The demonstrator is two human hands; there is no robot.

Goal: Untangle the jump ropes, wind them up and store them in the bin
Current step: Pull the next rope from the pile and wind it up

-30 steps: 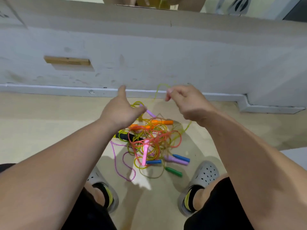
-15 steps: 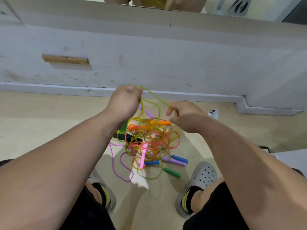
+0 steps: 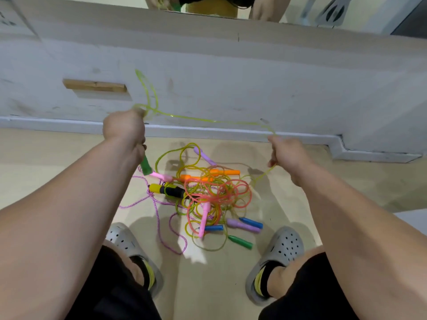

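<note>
While we stand in grey clogs [image 3: 283, 247], tangled jump ropes [image 3: 215, 192] heaped just ahead of our feet, our left hand [image 3: 123, 127] clenched round a green handle [image 3: 146, 166] and yellow-green rope [image 3: 208, 120], our right hand [image 3: 287, 153] pinching that rope, stretched before the white wall [image 3: 254, 77].

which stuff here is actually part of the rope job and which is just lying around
Part of the job: yellow-green rope stretched between left hand and right hand; green handle sticking out below the left hand; tangled rope pile.
Just there: wooden block; grey clogs, worn.
</note>
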